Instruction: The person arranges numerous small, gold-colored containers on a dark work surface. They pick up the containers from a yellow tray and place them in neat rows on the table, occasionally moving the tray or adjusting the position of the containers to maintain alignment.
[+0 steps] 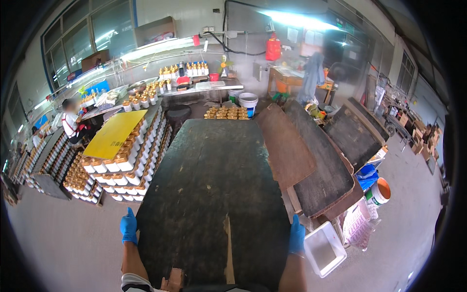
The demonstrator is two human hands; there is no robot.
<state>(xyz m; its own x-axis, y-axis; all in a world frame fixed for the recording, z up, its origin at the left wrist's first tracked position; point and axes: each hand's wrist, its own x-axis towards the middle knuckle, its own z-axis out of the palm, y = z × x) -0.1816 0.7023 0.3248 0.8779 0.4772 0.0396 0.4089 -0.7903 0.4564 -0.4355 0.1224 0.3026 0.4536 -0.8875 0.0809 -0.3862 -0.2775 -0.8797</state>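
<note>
I hold a large dark, worn board (214,180) flat in front of me by its two long sides. My left hand (129,227), in a blue glove, grips its left edge near the close end. My right hand (296,235), also gloved in blue, grips the right edge opposite. The board has a pale crack running along its near part and a chipped corner by my left forearm.
Stacked layers of white-capped jars (121,165) under a yellow sheet (114,134) stand at the left. More dark boards (316,160) lean at the right, with a white tub (323,248) and a bucket (379,191) on the floor. A seated person (73,124) works far left.
</note>
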